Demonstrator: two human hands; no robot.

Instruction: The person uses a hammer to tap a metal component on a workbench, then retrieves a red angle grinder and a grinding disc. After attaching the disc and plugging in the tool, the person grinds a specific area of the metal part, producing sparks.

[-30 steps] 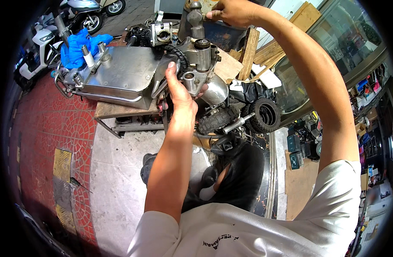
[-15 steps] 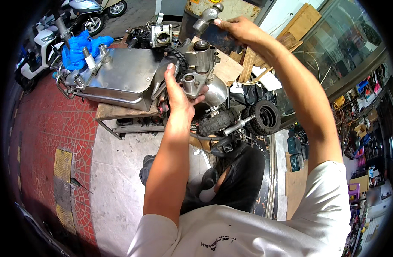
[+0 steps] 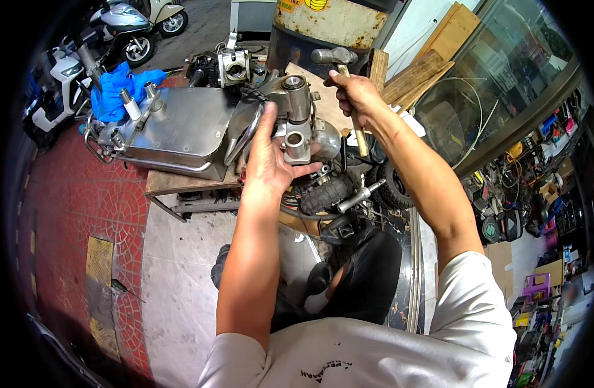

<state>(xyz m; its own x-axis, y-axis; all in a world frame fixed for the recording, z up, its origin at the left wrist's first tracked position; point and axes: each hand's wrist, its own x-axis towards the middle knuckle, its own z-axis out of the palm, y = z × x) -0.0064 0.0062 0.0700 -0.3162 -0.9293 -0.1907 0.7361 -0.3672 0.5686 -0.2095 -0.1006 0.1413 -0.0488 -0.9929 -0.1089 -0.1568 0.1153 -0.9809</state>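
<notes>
My right hand [image 3: 358,97] is closed round the wooden handle of a ball-peen hammer [image 3: 336,57], near the head. The head is raised above the bench and the handle's end points down. My left hand [image 3: 271,165] is spread against the near left side of a grey metal casting [image 3: 299,103] with two upright round sockets. Its thumb stands up apart, and some fingers reach behind and below the lower socket, where they are partly hidden. A rounded shiny metal piece [image 3: 325,141] sits right of the casting.
A flat metal box [image 3: 174,116] with blue plastic [image 3: 122,90] on its end lies on the low bench [image 3: 161,184] at left. Knobby tyres [image 3: 394,184] and a metal shaft [image 3: 362,196] lie below right. A rusty drum [image 3: 329,29] and wood planks [image 3: 413,77] stand behind.
My right hand has come down and nearer with the hammer, whose handle now shows. The casting has shifted slightly left, and my left hand's fingers have spread wider.
</notes>
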